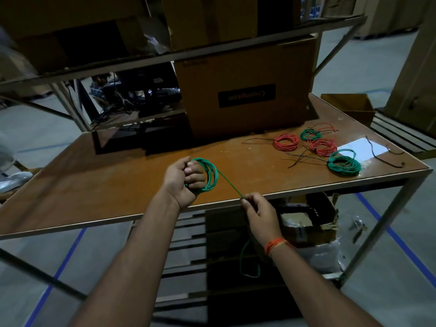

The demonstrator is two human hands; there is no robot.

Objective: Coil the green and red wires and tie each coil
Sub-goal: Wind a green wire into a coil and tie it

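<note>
while the left hand (186, 178) grips a green wire coil (207, 175), the right hand (259, 212) pinches its loose strand.
four finished coils (317, 147) lie on the surface (118, 175).

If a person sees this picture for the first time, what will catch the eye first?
First, the green wire coil wound around the left hand at the centre, its strand running to the pinching right hand. Next, the finished red and green coils lying at the table's far right.

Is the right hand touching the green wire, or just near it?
Touching. In the head view the right hand pinches the green wire between thumb and fingertips, the strand running taut from there up to the coil on the left hand.
</note>
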